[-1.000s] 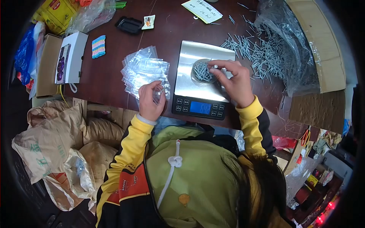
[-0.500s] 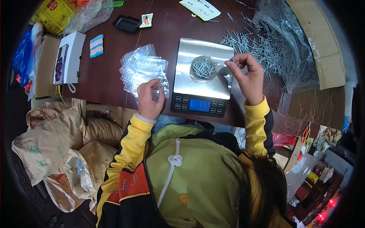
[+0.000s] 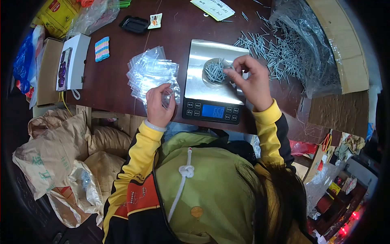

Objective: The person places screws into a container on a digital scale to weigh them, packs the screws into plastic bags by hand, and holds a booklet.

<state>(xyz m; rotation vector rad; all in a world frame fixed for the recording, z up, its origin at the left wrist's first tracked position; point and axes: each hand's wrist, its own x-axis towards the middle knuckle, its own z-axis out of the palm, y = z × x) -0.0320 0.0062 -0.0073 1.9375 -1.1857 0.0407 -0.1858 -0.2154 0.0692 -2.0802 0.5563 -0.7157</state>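
Observation:
A heap of thin silver screws [image 3: 215, 72] sits in a small round dish on the steel pan of a kitchen scale [image 3: 199, 95]. My right hand [image 3: 254, 81] is over the pan's right side, thumb and forefinger pinched together at the heap's edge on what looks like a screw; the fingers partly hide it. The scale's blue display [image 3: 213, 111] is lit and appears to read about 66. To the left lies a fanned stack of clear plastic bags [image 3: 150, 73]. My left hand [image 3: 159, 106] rests at its lower edge, curled closed on the nearest bag.
Loose screws [image 3: 280, 57] spill from a plastic-lined cardboard box [image 3: 345, 49] at the right. A paper label [image 3: 213, 9], a black tray [image 3: 134, 24], a striped cloth item [image 3: 102, 49] and a white box [image 3: 77, 61] lie around the table. Brown sacks [image 3: 57, 150] stand below left.
My right hand has moved left from beside the scale to the dish of screws. The display's reading has risen slightly. My left hand has stayed on the bags.

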